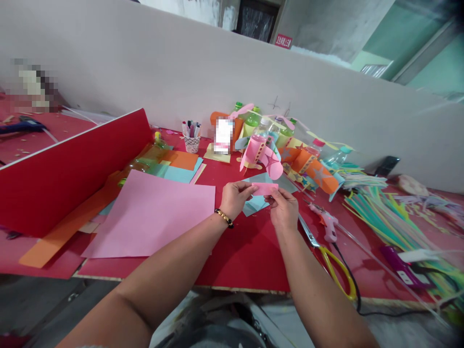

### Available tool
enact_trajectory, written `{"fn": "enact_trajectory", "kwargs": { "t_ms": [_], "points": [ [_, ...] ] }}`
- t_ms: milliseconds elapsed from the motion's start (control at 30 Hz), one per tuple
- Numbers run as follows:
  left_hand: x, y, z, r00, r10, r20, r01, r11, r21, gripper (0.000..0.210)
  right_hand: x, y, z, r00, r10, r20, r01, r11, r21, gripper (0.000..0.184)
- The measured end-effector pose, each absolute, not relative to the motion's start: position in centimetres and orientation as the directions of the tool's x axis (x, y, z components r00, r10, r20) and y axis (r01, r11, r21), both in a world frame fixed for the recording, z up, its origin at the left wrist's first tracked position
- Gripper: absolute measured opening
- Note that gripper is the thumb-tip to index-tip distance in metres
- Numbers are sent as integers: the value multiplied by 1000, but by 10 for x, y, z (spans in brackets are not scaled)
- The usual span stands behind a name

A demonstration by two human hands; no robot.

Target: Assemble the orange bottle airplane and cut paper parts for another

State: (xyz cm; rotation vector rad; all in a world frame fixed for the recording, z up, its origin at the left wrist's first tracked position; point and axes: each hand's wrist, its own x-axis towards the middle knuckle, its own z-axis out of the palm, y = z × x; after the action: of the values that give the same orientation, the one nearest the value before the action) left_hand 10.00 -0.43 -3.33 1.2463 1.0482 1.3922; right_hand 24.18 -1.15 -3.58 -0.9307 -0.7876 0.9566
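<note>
A small rectangular piece of pink paper [264, 188] is stretched between my two hands, above the red table. My left hand [235, 197] pinches its left end between thumb and fingers. At its lower right end, my right hand [283, 207] is closed on it in the same way. Light blue paper [255, 207] lies on the table just beneath my hands. To the left of my left hand spreads a large pink sheet [159, 217]. Scissors with yellow handles [331, 256] and a pink glue gun [328, 224] lie to the right of my right hand.
Bottles decorated with paper, including a pink plane-like one [258, 150] and an orange one [315, 166], stand along the grey partition [174, 72]. A cup of pens [192, 142] is at the back. Coloured strips [384, 222] and a purple power strip [404, 270] lie right. A red board [79, 179] rises left.
</note>
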Motion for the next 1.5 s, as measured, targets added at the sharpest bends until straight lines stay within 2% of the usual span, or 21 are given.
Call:
{"fn": "enact_trajectory", "kwargs": {
  "t_ms": [600,833,1100,1367,1500],
  "points": [
    [98,-2,-37,-14,975,220,-11,-220,975,34,242,-12,-37,343,928,144,-310,256,-915,17],
    [96,-1,-36,37,980,196,-10,-196,981,33,243,-11,-39,379,909,176,-225,275,-935,23],
    [98,-3,-35,82,984,155,-146,-142,979,34,242,-15,-40,418,884,209,-93,271,-958,27],
    [100,-4,-35,53,984,173,-48,-170,984,32,240,-16,-36,440,873,209,-14,240,-971,30],
    [100,-5,-35,101,986,134,-104,-124,987,29,242,-13,-37,493,845,208,-6,242,-970,31]
  ]
}}
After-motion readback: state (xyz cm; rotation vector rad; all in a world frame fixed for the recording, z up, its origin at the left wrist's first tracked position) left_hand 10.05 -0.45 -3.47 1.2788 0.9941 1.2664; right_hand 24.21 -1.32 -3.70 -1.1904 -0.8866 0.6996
